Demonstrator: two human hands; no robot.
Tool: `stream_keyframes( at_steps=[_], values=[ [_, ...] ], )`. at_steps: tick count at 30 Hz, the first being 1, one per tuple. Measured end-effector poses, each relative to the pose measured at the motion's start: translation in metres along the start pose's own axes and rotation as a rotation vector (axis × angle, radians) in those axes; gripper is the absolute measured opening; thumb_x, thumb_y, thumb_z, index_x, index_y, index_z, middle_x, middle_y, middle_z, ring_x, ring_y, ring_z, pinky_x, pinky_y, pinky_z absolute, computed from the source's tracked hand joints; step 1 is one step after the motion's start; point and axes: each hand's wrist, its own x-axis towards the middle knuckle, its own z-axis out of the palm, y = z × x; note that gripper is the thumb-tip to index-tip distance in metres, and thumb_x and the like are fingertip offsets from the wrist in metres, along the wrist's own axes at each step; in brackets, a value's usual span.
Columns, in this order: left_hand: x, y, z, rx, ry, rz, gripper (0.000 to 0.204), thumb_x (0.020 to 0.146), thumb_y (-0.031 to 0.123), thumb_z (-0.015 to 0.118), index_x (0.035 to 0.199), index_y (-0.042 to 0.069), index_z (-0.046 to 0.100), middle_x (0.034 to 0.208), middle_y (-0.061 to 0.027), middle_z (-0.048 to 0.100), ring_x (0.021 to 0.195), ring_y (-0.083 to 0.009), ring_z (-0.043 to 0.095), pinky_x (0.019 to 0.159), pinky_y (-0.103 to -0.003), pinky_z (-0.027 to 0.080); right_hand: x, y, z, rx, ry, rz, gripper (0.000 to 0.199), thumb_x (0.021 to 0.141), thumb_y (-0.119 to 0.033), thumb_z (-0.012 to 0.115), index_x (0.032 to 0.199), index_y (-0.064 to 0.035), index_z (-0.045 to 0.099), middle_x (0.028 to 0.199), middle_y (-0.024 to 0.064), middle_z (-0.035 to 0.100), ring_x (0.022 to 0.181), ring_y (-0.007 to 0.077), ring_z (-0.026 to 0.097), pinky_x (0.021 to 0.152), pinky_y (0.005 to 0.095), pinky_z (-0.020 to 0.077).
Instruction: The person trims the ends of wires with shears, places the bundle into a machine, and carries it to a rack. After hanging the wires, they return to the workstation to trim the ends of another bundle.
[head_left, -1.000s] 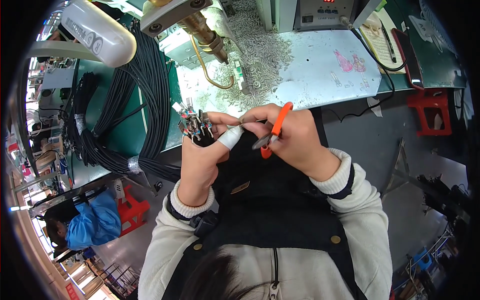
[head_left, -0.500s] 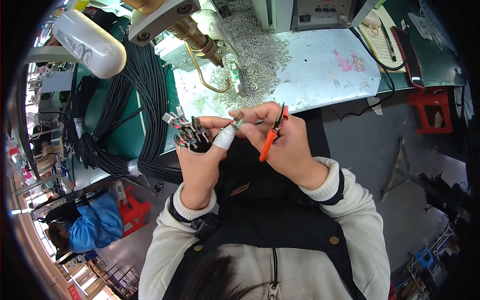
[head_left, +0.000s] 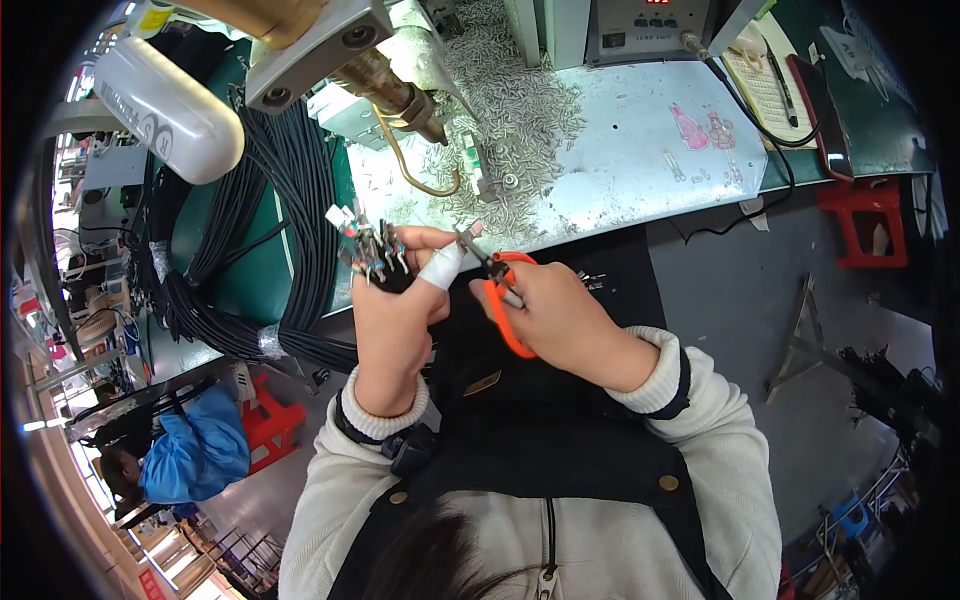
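Observation:
My left hand (head_left: pixel 388 325) is closed round a bunch of black cable ends (head_left: pixel 375 252), whose small metal connectors and coloured wires stick up past the fingers. White tape (head_left: pixel 441 268) wraps its thumb. Between thumb and forefinger it pinches one small end piece, too small to make out fully. My right hand (head_left: pixel 565 318) is closed on a pair of orange-handled snips (head_left: pixel 508 325). Their metal jaws point up and left, at the pinched end by the taped thumb. Whether the jaws touch it, I cannot tell.
A machine with a brass-coloured nozzle (head_left: pixel 425 125) overhangs the bench. Many tiny metal pieces (head_left: pixel 525 110) litter the white bench top (head_left: pixel 640 170). Coiled black cables (head_left: pixel 305 200) lie at left. A notebook, pen and phone (head_left: pixel 822 120) are at far right. Another person in blue (head_left: pixel 195 440) sits lower left.
The snips have swung from lying upright in my right palm to jaws pointed at the left fingertips. My right fingertips have left the pinched end and drawn back slightly.

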Motion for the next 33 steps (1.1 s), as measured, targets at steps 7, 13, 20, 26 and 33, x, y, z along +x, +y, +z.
stream_keyframes(
  at_steps=[7,13,20,26,33],
  values=[
    [0.054,-0.005,-0.005,-0.272,-0.185,-0.245,0.011,0.08,0.006,0.056,0.09,0.002,0.052,0.056,0.0044,0.038,0.04,-0.0019,0.026,0.035,-0.017,0.018,0.018,-0.015,-0.021,0.725,0.101,0.283,0.024,0.083,-0.02,0.056,0.073,0.0001,0.048,0.047,0.0032,0.047,0.04,0.0076,0.046,0.035,0.0237,0.0352],
    [0.064,0.0,-0.001,-0.208,-0.186,-0.25,0.015,0.08,0.008,0.057,0.091,0.002,0.051,0.057,0.0039,0.038,0.04,-0.0021,0.027,0.035,-0.017,0.018,0.063,-0.017,-0.034,0.611,0.229,0.273,0.023,0.083,-0.019,0.055,0.081,0.0016,0.046,0.052,0.0015,0.046,0.035,0.0075,0.042,0.035,0.0208,0.0349],
    [0.069,-0.001,-0.009,-0.241,-0.242,-0.262,0.016,0.079,0.009,0.059,0.09,0.002,0.05,0.059,0.0028,0.04,0.04,-0.0023,0.027,0.035,-0.017,0.019,0.07,-0.012,-0.028,0.664,0.19,0.263,0.021,0.083,-0.017,0.054,0.084,0.0015,0.046,0.052,0.0011,0.045,0.036,0.0075,0.042,0.034,0.0208,0.0347],
    [0.065,-0.001,-0.007,-0.213,-0.238,-0.197,0.019,0.078,0.01,0.06,0.09,0.002,0.048,0.059,0.0018,0.041,0.04,-0.0027,0.027,0.035,-0.017,0.019,0.068,-0.009,-0.024,0.633,0.213,0.189,0.02,0.083,-0.017,0.054,0.085,0.0014,0.046,0.052,0.0011,0.045,0.036,0.0069,0.042,0.034,0.0205,0.0348],
    [0.063,0.0,-0.005,-0.201,-0.192,-0.173,0.02,0.076,0.008,0.061,0.089,0.001,0.048,0.058,0.0016,0.041,0.04,-0.0028,0.028,0.035,-0.017,0.019,0.068,-0.01,-0.025,0.564,0.221,0.193,0.018,0.083,-0.016,0.053,0.087,0.0011,0.047,0.055,0.0012,0.046,0.039,0.0059,0.042,0.035,0.0201,0.0357]
  ],
)
